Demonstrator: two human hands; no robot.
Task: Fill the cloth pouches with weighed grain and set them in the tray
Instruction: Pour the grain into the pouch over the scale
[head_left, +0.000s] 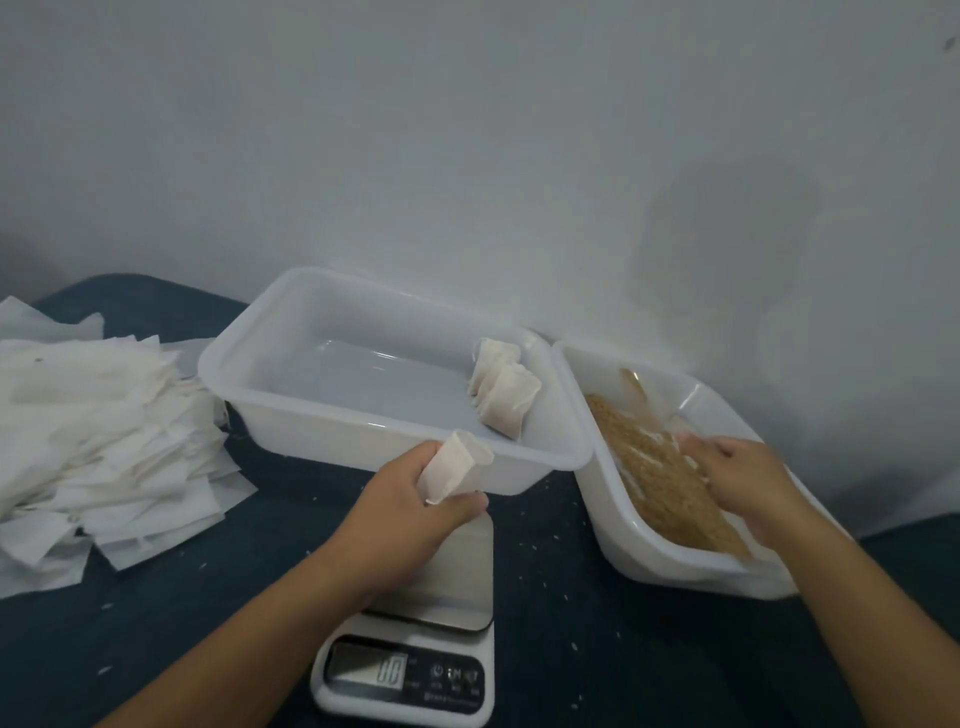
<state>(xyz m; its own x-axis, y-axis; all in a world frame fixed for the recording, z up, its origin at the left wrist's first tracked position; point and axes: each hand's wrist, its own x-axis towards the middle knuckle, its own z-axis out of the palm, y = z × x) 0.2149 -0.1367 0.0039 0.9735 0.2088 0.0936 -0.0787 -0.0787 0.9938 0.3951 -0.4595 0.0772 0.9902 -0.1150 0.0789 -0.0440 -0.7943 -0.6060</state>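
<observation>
My left hand (415, 499) grips a white cloth pouch (454, 465) with its mouth up, above the steel plate of a digital scale (415, 654). My right hand (737, 478) reaches into a tilted white tub (649, 564) and its fingers rest in brown grain (649, 467); whether it holds grain I cannot tell. Behind the scale stands a white tray (322, 415). Two filled pouches (504, 397) lean against the tray's right end.
A heap of flat white pouches (98, 436) lies at the left on the dark blue tabletop (182, 623). Loose grains are scattered over the cloth around the scale. A grey wall rises right behind the tray and tub.
</observation>
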